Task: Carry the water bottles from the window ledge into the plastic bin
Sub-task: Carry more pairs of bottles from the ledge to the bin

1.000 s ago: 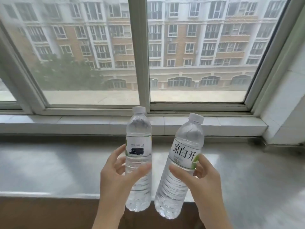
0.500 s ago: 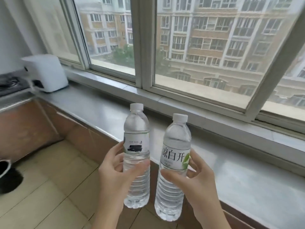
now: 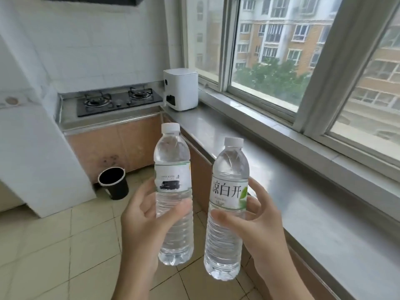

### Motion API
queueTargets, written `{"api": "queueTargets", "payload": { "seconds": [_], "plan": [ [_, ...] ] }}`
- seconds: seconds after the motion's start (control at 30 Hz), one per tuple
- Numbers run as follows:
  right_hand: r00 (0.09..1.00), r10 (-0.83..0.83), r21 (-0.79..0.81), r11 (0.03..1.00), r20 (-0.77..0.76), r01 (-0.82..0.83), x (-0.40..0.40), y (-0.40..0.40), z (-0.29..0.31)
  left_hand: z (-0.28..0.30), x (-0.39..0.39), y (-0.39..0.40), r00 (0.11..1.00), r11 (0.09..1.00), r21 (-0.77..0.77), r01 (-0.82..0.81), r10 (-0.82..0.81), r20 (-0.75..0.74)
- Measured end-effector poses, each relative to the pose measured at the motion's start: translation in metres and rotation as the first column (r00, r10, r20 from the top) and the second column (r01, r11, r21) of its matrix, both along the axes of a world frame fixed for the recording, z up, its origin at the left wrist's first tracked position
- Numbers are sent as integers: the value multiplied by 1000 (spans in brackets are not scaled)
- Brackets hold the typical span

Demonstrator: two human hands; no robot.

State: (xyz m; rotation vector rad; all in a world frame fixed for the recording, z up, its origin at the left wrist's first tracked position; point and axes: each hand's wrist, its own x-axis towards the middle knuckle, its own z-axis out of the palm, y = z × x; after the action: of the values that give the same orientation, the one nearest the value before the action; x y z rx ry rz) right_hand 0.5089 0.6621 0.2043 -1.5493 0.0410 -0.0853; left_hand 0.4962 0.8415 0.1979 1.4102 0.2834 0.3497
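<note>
Gripping is seen in both hands, each curled round its own bottle above the tiled floor [image 3: 65,245]. The left bottle [image 3: 173,191] is held upright by the left hand [image 3: 142,221], whose thumb is pressed across the front just under the label while the fingers are wrapped behind the left side. The right bottle [image 3: 227,213], tilted slightly and marked with large characters, is held by the right hand [image 3: 259,226]; its thumb is laid across the ribbed body below the label and its fingers are curved round the far side. The two bottles are kept close together but apart. Beside them on the right, the window ledge [image 3: 303,202] is seen running away. Farther off, a black pot [image 3: 113,182] is set on the floor, and beyond it a white box [image 3: 180,89] and a gas stove [image 3: 119,100] are seen.
</note>
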Motion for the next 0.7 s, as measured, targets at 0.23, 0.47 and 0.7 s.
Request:
{"api": "queueTargets", "payload": {
  "seconds": [0.23, 0.47, 0.7],
  "plan": [
    [949, 314, -49, 948, -5, -314, 70, 80, -4, -8, 18, 70, 951, 951, 2, -309, 309, -8],
    [828, 560, -47, 827, -2, -560, 151, 158, 0, -9, 60, 125, 840, 840, 4, -542, 542, -20],
    [665, 747, -89, 663, 11, -743, 208, 251, 1, -8, 84, 185, 697, 696, -23, -717, 717, -1]
  ]
}}
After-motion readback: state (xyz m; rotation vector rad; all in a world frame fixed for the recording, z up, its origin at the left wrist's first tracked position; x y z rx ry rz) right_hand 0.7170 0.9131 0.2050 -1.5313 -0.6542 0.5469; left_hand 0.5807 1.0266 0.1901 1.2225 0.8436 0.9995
